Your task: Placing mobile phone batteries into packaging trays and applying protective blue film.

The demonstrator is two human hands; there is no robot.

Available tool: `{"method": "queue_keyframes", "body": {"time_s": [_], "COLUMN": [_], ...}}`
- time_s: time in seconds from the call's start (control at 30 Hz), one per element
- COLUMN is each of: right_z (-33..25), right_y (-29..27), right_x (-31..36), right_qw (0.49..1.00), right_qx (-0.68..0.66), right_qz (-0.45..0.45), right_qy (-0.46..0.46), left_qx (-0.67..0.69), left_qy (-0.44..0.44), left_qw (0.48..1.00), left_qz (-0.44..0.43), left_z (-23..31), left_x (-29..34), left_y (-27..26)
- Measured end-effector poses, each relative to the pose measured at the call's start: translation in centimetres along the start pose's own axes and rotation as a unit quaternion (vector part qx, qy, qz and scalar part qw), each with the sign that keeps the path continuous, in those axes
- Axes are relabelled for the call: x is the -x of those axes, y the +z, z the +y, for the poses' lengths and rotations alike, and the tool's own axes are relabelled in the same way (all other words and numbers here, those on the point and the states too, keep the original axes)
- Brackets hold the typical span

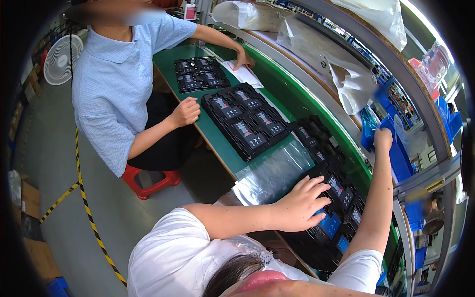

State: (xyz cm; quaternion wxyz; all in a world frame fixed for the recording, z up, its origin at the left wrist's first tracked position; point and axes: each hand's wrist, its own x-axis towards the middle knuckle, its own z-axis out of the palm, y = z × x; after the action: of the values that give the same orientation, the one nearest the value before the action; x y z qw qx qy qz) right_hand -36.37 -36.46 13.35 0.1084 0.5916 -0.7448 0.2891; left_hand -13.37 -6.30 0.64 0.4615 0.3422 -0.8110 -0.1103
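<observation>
My left hand point(304, 203) lies with fingers spread over a black tray point(292, 241), touching it or just above it. Flat black cards or devices with printed faces point(342, 193) sit in its compartments, and a blue piece point(329, 223) shows beside my fingertips. My right hand point(382, 139) is raised at a blue bin point(398, 153) on the rack. Its fingers look curled together, but their tips and anything in them are hidden. Blue plastic film point(368, 127) hangs just left of it.
Clear plastic sheeting point(274, 173) lies on the green table point(217, 141). Stacked black trays point(247, 121) stand farther along, with another tray point(200, 74) beyond. A co-worker point(116, 84) sits at left, one hand on white paper point(243, 74). A metal rack point(428, 173) rises at right.
</observation>
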Motion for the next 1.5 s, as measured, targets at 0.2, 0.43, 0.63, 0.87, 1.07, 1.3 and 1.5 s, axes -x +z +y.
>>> {"method": "queue_keyframes", "body": {"time_s": [0.2, 0.43, 0.63, 0.87, 1.07, 1.3, 1.5], "right_z": [-1.7, -2.2, -2.3, -2.0, -1.1, -0.8, 0.5], "right_y": [-1.0, -3.5, -4.3, -5.2, -5.6, -8.2, -14.2], "right_x": [2.2, 2.9, 3.5, 2.5, 1.4, 3.5, 11.9], "right_qw": [0.995, 0.977, 0.961, 0.979, 0.935, 0.937, 0.896], "right_qx": [-0.017, -0.074, -0.099, -0.113, -0.113, -0.126, -0.235], "right_qz": [0.039, 0.193, 0.256, 0.163, 0.328, 0.318, 0.282], "right_qy": [-0.095, -0.044, -0.042, 0.052, -0.070, -0.076, -0.251], "left_qx": [-0.002, -0.007, 0.005, -0.037, -0.106, -0.317, -0.381], "left_qy": [-0.009, -0.013, -0.016, -0.015, 0.068, 0.134, 0.084], "left_qw": [1.000, 1.000, 0.999, 0.997, 0.989, 0.934, 0.910], "left_qz": [0.012, -0.023, -0.028, -0.064, -0.081, -0.094, -0.137], "left_z": [0.0, 0.2, 0.4, 0.7, 1.5, -2.1, -6.2], "left_x": [-0.1, -0.5, -0.6, -0.9, -8.1, -18.5, -20.6], "left_y": [-0.5, -1.0, -1.2, -1.7, -3.4, 3.9, 5.0]}}
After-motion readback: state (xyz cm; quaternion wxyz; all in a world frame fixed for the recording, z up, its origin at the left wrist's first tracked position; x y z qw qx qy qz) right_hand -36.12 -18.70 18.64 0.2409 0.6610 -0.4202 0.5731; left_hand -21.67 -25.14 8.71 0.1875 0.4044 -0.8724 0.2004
